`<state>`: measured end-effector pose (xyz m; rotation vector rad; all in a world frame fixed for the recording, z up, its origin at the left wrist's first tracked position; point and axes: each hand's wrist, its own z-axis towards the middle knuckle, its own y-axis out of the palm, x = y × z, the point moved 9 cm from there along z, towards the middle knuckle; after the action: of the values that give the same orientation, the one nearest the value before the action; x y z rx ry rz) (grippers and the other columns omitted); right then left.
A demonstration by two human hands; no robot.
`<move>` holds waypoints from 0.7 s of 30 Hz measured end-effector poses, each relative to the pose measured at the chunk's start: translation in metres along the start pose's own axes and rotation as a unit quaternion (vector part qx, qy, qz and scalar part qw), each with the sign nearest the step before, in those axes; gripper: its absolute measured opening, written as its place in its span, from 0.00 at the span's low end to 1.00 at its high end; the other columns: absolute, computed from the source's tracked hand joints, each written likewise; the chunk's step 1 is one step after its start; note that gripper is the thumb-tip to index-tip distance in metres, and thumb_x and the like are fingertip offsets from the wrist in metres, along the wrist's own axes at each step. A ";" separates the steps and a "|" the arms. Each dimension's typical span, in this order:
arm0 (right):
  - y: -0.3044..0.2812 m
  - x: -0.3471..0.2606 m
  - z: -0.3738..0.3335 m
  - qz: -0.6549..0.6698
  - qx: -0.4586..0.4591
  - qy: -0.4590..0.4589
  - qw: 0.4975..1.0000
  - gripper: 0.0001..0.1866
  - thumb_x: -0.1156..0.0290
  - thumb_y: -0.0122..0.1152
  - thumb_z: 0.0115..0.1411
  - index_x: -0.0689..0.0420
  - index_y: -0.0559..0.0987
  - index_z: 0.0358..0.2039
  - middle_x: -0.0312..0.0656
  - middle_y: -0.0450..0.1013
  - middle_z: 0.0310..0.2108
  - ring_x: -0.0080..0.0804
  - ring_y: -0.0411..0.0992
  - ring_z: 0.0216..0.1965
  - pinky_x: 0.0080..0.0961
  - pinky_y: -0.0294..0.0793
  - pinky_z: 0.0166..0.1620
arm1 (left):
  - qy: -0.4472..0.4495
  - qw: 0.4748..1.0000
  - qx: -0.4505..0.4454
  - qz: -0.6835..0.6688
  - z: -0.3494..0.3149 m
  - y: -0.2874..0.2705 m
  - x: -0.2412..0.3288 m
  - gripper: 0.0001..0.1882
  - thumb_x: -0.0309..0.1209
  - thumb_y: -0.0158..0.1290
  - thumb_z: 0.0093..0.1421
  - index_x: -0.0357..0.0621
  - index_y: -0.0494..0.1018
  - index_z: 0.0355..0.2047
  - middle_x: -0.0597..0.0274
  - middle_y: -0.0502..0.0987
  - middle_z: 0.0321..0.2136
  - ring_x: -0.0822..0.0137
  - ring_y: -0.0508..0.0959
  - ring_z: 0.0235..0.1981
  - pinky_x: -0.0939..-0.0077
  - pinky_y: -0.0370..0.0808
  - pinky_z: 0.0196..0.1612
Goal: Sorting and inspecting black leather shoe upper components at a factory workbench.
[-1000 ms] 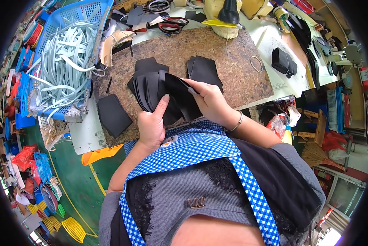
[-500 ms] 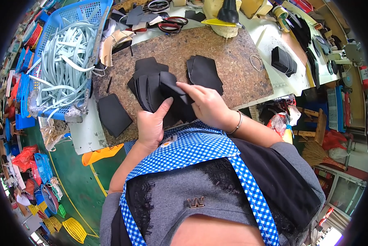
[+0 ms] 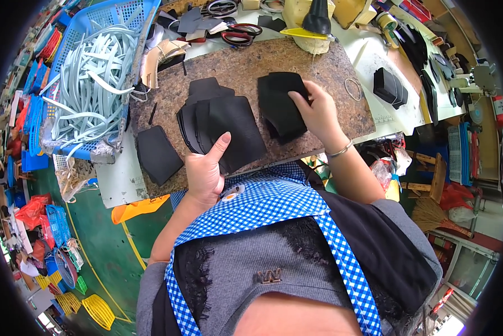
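Note:
My left hand (image 3: 205, 168) grips a fanned stack of black cut pieces (image 3: 223, 126) over the brown speckled board (image 3: 251, 67), its thumb pressed on the top piece. To the right, my right hand (image 3: 317, 109) lies on a second pile of black pieces (image 3: 279, 103) on the board, fingers around its right edge. One single black piece (image 3: 157, 154) rests at the board's left corner, apart from both hands.
A blue basket (image 3: 89, 84) of pale strips stands at the left. Scissors (image 3: 237, 35), black scraps and a yellow object lie beyond the board. Another black stack (image 3: 390, 87) sits on the white table at right. Crates and clutter cover the green floor.
My right hand has moved from the fanned stack to the right, carrying a black piece onto the second pile. The left hand stayed put with its stack.

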<state>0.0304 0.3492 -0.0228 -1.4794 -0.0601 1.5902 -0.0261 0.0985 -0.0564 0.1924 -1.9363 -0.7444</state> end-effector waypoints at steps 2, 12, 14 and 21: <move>-0.027 -0.063 -0.009 -0.221 0.184 -0.213 0.934 0.15 0.66 0.68 0.49 0.60 0.76 0.35 0.44 0.74 0.31 0.44 0.73 0.31 0.35 0.73 0.37 | -0.002 1.000 0.003 0.005 0.001 0.000 -0.001 0.23 0.18 0.57 0.54 0.38 0.67 0.51 0.60 0.74 0.45 0.68 0.75 0.44 0.75 0.73 0.48; 0.066 -0.034 -0.043 0.202 -0.238 0.142 0.939 0.11 0.68 0.66 0.55 0.63 0.78 0.27 0.27 0.68 0.17 0.12 0.62 0.22 0.15 0.68 0.27 | -0.045 0.999 -0.008 -0.011 0.000 0.003 -0.011 0.18 0.20 0.56 0.56 0.34 0.69 0.48 0.54 0.76 0.43 0.64 0.77 0.42 0.71 0.74 0.48; 0.068 -0.042 -0.045 0.285 -0.225 0.111 0.925 0.09 0.70 0.62 0.57 0.65 0.78 0.29 0.27 0.69 0.18 0.12 0.63 0.24 0.15 0.68 0.27 | -0.062 0.998 0.001 -0.027 -0.001 0.003 -0.013 0.18 0.20 0.55 0.56 0.33 0.69 0.47 0.54 0.76 0.42 0.64 0.77 0.42 0.71 0.75 0.47; 0.066 -0.044 -0.045 0.371 -0.197 0.145 0.896 0.10 0.73 0.65 0.53 0.63 0.78 0.34 0.33 0.72 0.27 0.17 0.69 0.29 0.18 0.71 0.33 | -0.020 1.000 0.009 0.001 0.001 -0.002 -0.010 0.18 0.19 0.56 0.55 0.33 0.69 0.47 0.55 0.75 0.43 0.65 0.76 0.42 0.72 0.74 0.47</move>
<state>0.0218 0.2602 -0.0408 -2.2223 0.4274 1.9969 -0.0224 0.1019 -0.0654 0.1875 -1.9807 -0.7350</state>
